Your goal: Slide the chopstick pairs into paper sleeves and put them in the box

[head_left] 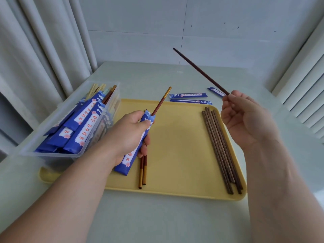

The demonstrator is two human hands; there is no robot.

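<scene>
Place: plain indoor room, laid out as a small packing station.
Walls: pale grey wall point(210, 23) of smooth panels with thin seams and a few small dark marks.
Left side: long white curtains point(35, 50) hanging in folds.
Right side: white slats, blurred at the frame edge, probably a blind point(301, 85).
Work surface: pale green counter point(157, 216) set into the corner.
Fittings: yellow tray point(175, 155) on the counter; clear plastic box point(56, 156) at its left edge, filled with sleeved chopsticks point(82, 123).

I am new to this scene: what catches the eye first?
The right hand pinches a dark chopstick raised high on the right. In the centre, the left hand grips a blue paper sleeve with a gold-tipped chopstick poking out, over the yellow tray. A clear box of sleeved chopsticks stands left.
</scene>
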